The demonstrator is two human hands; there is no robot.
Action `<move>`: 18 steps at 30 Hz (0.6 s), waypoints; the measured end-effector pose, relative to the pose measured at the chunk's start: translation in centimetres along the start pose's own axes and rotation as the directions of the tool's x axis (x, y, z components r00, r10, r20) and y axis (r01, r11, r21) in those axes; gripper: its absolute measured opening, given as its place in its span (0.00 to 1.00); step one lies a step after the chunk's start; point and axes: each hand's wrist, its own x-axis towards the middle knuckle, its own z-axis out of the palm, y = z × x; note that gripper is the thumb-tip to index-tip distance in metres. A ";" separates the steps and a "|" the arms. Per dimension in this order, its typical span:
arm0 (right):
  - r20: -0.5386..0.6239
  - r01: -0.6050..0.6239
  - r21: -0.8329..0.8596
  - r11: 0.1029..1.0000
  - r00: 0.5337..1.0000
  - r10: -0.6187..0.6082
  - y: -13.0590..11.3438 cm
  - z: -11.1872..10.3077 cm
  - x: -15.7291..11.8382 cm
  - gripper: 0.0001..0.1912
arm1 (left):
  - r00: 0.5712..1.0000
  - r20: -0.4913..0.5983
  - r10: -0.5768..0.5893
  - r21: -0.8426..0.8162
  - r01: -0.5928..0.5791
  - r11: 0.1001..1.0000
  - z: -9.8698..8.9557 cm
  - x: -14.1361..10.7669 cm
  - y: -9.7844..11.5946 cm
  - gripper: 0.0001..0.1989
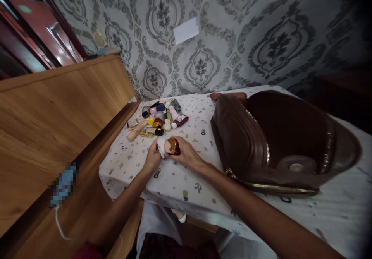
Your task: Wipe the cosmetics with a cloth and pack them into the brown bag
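Close together over the front of the patterned white cloth, both of my hands are closed. A crumpled white tissue is pinched in my left hand and pressed to the side of a small brown-and-beige cosmetic container. That container sits in the grip of my right hand, its exact kind too small to make out. Just beyond the hands lies a cluster of small cosmetics: a dark red bottle with a white cap, a pink tube, a gold tube and a beige tube.
A large brown leather bag stands unzipped on the right of the cloth-covered table. A brown item lies behind it. Along the left runs a wooden panel. Patterned wallpaper rises behind the table.
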 end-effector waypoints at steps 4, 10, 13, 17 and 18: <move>-0.015 -0.094 -0.016 0.995 0.995 0.094 -0.6 -0.3 -0.3 0.27 | 0.996 0.083 0.018 -0.039 -0.014 0.999 -0.6 -1.3 0.5 0.10; -0.030 -0.067 -0.007 0.998 0.997 0.067 -1.0 -0.4 -0.3 0.22 | 0.990 0.141 0.017 0.252 -0.053 0.966 -2.0 -2.8 1.4 0.09; -0.004 0.019 0.014 1.000 1.000 -0.019 -0.4 -0.3 -0.3 0.23 | 0.979 0.195 0.054 0.356 -0.122 0.926 -2.3 -2.7 1.7 0.11; 0.030 0.084 0.031 0.996 0.996 -0.085 0.4 -0.3 -0.2 0.35 | 0.977 0.213 0.016 0.345 -0.090 0.934 -2.4 -2.1 1.9 0.02; 0.036 0.079 0.036 0.996 0.996 -0.081 0.4 -0.3 -0.2 0.36 | 0.984 0.174 0.033 0.318 -0.088 0.944 -2.3 -2.1 2.0 0.03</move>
